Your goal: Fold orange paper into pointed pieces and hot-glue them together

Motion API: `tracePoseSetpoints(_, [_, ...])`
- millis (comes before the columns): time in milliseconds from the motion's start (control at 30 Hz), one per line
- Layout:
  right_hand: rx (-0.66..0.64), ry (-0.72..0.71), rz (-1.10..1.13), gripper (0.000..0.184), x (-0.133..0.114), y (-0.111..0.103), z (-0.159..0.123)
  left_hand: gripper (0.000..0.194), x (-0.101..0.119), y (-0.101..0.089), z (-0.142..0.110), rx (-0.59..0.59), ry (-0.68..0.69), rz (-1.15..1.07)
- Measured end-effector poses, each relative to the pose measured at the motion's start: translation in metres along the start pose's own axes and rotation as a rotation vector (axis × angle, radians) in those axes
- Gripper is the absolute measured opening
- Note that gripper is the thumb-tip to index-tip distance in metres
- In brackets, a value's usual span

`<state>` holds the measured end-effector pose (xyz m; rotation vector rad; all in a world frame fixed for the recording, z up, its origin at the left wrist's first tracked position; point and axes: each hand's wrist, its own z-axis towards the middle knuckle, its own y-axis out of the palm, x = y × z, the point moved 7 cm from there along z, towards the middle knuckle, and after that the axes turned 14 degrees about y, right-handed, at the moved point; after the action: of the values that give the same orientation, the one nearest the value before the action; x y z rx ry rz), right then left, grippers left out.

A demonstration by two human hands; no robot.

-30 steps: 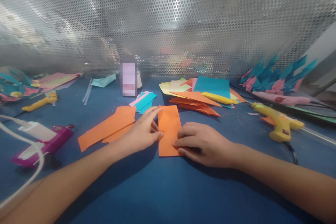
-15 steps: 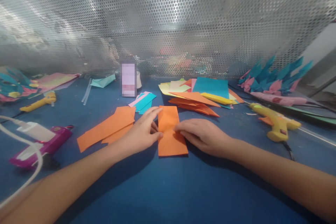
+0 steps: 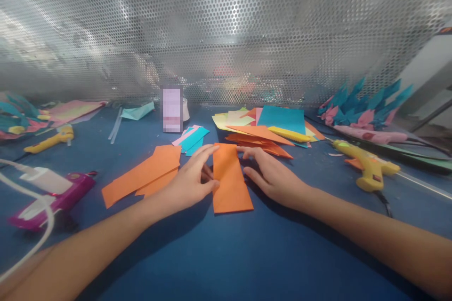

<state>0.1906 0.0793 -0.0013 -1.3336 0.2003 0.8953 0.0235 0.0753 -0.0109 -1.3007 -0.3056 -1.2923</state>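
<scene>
On the blue table (image 3: pixel 226 254), an upright-lying oblong of orange paper (image 3: pixel 231 186) sits between the two hands, the left hand (image 3: pixel 192 174) with thumb and fingers spread wide along its left edge, the right hand (image 3: pixel 271 176) loosely parted, forefinger at its far right corner. Beyond the left wrist lie overlapping orange sheets (image 3: pixel 151 167), and farther back, a coloured paper pile (image 3: pixel 282 117) lies before a perforated metal screen (image 3: pixel 226 28).

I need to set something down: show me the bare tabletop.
Free: blue tabletop before the folded orange paper, between the forearms; also between the leftmost yellow glue gun and orange sheets. Crowded: the paper pile behind the right hand.
</scene>
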Motion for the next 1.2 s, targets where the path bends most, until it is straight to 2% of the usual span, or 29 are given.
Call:
tracePoseSetpoints(133, [0.017, 0.151, 0.415, 0.018, 0.017, -0.005, 0.007, 0.071, 0.002, 0.005, 0.001, 0.035, -0.068, -0.245])
tracePoseSetpoints(200, [-0.023, 0.237, 0.595, 0.026, 0.024, -0.003, 0.011, 0.072, 0.005, 0.01, 0.001, 0.004, -0.118, -0.352])
tracePoseSetpoints(267, [-0.037, 0.293, 0.674, 0.031, 0.028, -0.003, 0.012, 0.075, 0.006, 0.016, 0.0, -0.046, -0.162, -0.442])
tracePoseSetpoints(400, [-0.034, 0.364, 0.74, 0.033, 0.03, -0.005, 0.012, 0.079, 0.005, 0.023, -0.002, -0.102, -0.206, -0.557])
tracePoseSetpoints(567, [-0.036, 0.432, 0.827, 0.036, 0.032, -0.006, 0.009, 0.08, 0.004, 0.024, -0.003, -0.148, -0.185, -0.62])
tracePoseSetpoints(633, [-0.019, 0.421, 0.846, 0.036, 0.03, -0.008, 0.009, 0.072, 0.005, 0.024, -0.003, -0.184, -0.166, -0.591])
tracePoseSetpoints(733, [0.002, 0.427, 0.853, 0.034, 0.028, -0.009, 0.008, 0.049, 0.006, 0.023, -0.003, -0.247, -0.174, -0.477])
tracePoseSetpoints(800, [0.005, 0.446, 0.866, 0.033, 0.028, -0.008, 0.007, 0.043, 0.007, 0.023, -0.003, -0.271, -0.18, -0.467])
tracePoseSetpoints(933, [-0.008, 0.465, 0.916, 0.03, 0.028, -0.007, 0.006, 0.045, 0.013, 0.025, -0.003, -0.303, -0.169, -0.554])
tracePoseSetpoints(1033, [-0.005, 0.514, 0.956, 0.026, 0.029, -0.007, 0.004, 0.054, 0.013, 0.026, -0.005, -0.314, -0.205, -0.541])
tracePoseSetpoints(1200, [0.003, 0.48, 0.972, 0.017, 0.027, -0.007, 0.005, 0.056, 0.012, 0.027, -0.005, -0.243, -0.272, -0.565])
